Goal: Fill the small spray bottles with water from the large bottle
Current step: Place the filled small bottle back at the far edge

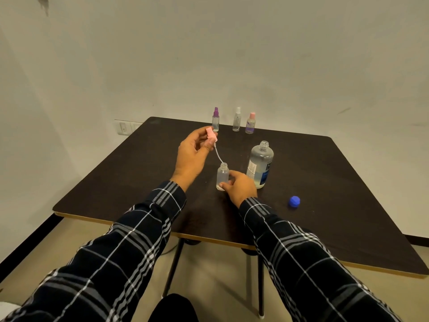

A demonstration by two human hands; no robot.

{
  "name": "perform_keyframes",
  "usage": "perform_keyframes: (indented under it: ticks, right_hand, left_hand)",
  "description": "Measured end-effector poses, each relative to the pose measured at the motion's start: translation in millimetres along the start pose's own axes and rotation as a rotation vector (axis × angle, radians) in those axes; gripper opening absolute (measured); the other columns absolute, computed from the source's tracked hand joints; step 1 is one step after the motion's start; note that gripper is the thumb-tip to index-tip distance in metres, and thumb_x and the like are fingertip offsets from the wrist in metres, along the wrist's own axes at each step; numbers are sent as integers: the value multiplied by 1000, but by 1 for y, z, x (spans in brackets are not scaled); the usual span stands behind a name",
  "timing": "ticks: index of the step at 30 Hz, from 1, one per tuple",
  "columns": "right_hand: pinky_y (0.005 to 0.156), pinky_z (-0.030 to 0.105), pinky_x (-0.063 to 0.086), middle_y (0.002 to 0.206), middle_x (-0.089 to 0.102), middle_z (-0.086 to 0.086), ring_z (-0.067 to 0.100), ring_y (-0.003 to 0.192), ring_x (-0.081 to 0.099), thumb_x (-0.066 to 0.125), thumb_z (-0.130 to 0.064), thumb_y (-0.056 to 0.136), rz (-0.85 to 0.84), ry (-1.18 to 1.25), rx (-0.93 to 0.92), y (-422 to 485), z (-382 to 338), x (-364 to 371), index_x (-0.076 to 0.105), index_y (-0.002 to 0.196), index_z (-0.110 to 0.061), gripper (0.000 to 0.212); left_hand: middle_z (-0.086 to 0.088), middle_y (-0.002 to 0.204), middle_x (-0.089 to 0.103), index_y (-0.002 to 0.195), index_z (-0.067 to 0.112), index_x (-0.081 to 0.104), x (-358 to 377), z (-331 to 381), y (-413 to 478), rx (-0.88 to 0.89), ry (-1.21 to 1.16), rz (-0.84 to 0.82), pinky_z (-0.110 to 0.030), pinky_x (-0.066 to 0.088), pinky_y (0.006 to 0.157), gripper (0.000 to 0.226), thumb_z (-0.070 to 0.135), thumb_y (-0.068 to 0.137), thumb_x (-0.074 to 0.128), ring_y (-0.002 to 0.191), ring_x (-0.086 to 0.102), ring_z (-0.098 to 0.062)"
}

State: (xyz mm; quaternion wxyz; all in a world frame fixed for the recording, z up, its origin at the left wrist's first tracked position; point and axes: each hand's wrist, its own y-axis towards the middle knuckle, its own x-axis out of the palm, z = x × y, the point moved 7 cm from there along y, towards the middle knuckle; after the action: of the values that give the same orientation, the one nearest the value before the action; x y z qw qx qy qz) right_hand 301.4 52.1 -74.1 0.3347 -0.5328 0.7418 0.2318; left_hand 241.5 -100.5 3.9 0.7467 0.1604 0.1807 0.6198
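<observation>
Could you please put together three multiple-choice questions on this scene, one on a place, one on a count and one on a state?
1. Where does the blue cap lie relative to the large bottle?
A) screwed onto it
B) on the table, to its right
C) behind it, by the wall

2. How many capped spray bottles stand at the table's far edge?
A) two
B) three
C) four

3. In what state is the small bottle that the right hand holds?
A) upright, its neck open
B) upright, its spray head on
C) lying on its side

Answers:
1 B: the cap sits on bare tabletop, and the large bottle's neck is open.
2 B: their tops are purple, white and pink.
3 A: the left hand pinches the pink spray head above it, with the tube's tip at the neck.
</observation>
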Motion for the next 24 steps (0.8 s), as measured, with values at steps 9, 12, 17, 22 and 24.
perform_keyframes:
  ticks: [9,12,17,22,24]
  right_hand:
    - [95,36,50,107,71,0,18,104,64,69,-29,91,8,4,3,0,-1,0,58,134,-22,45]
    - [93,37,51,106,71,2,19,102,64,68,-30,92,0,-11,-2,0,-2,0,59,133,-21,44]
    - [96,36,50,114,70,2,19,108,63,67,-28,92,-8,-19,-1,0,-2,-1,58,133,-20,42]
    - [97,36,49,114,69,2,20,110,63,67,-28,92,-17,-13,9,1,-1,0,60,130,-21,39]
    - [97,38,50,114,69,2,20,110,63,68,-29,92,-18,-16,15,2,-1,0,60,131,-21,41]
  left_hand:
    - [7,117,71,131,20,63,24,-16,-7,41,269,-225,-36,57,97,34,22,97,67,109,66,-4]
    - [10,114,71,127,26,64,30,-28,-13,14,361,-287,-35,56,97,32,25,95,68,108,65,-3]
    - [11,117,69,125,37,59,33,-30,-21,42,345,-321,-27,55,95,33,21,96,65,109,65,-2]
    - [13,112,68,113,29,66,34,-28,-16,27,329,-275,-29,56,93,18,26,96,66,107,64,-3]
    - [12,113,64,108,28,69,34,-25,-12,54,364,-241,-29,56,92,16,26,93,70,107,61,-3]
